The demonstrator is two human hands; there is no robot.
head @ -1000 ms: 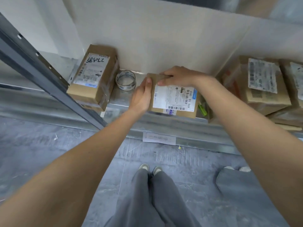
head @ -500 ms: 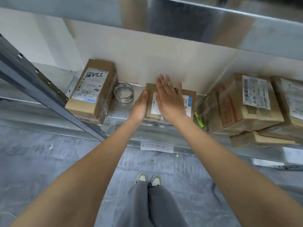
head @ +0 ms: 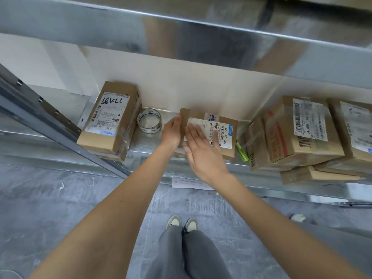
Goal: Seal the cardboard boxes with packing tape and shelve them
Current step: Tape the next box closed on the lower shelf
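Note:
A small cardboard box (head: 225, 125) with a white shipping label lies flat on the metal shelf (head: 141, 143), pushed back near the wall. My left hand (head: 172, 130) rests against the box's left side with its fingers straight. My right hand (head: 201, 150) is flat and spread over the front part of the box top, blurred by motion. A roll of clear packing tape (head: 149, 121) stands on the shelf just left of my left hand.
A taller labelled box (head: 109, 119) sits at the shelf's left end beside a slanted grey upright (head: 50, 121). Several taped boxes (head: 302, 133) are stacked on the right, with a green cutter (head: 241, 151) beside them. An upper shelf (head: 201, 37) overhangs. Below lies grey floor.
The box went from held at the shelf edge to lying flat on the shelf. My right hand flattened on its top, then slid back toward me; the left hand stays at its side.

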